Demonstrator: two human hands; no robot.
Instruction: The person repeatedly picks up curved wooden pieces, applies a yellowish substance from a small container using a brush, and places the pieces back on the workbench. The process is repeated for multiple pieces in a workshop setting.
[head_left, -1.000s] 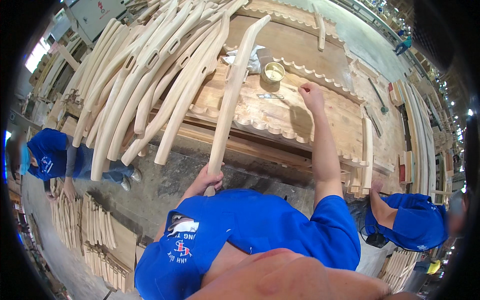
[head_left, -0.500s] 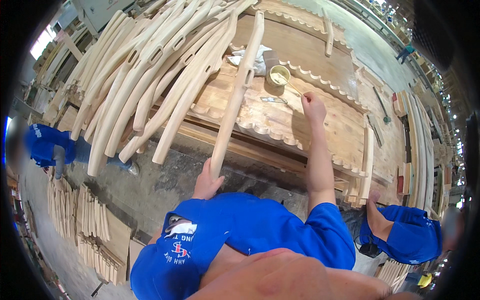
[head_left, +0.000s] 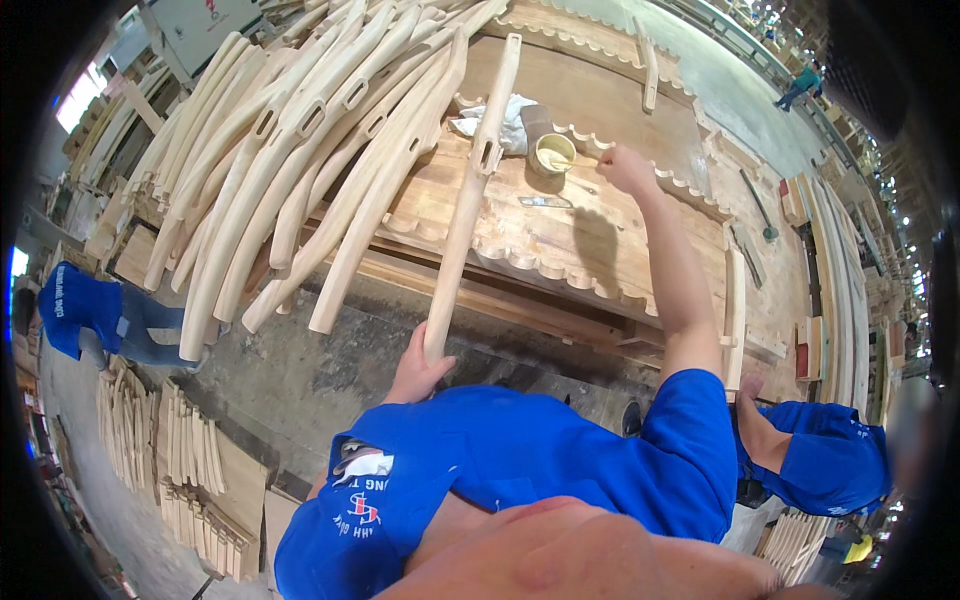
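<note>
My left hand (head_left: 420,368) is wrapped round the near end of a long, pale wooden chair leg or rail (head_left: 463,225) with a slot cut through it. The piece slants away across the workbench edge. Over the bench, my right hand (head_left: 627,170) is closed, its fingertips largely hidden; I cannot make out what is in it. Left of that hand stands a small tub (head_left: 554,155) of pale paste. A thin stick (head_left: 582,186) reaches from the tub's edge, apart from the hand. A flat scraper-like blade (head_left: 546,202) lies nearer me, and a white cloth (head_left: 515,125) lies behind the slotted piece.
A big pile of similar curved pieces (head_left: 270,170) rises at the left. Scalloped wooden strips (head_left: 560,272) edge the workbench (head_left: 520,235). One co-worker in blue (head_left: 810,455) is at the right, another (head_left: 85,305) at the far left. Stacked slats (head_left: 195,445) stand lower left.
My right hand has moved up and away from the stick, which met it before. The left hand keeps its grip on the wooden piece. The co-worker at the left has shifted.
</note>
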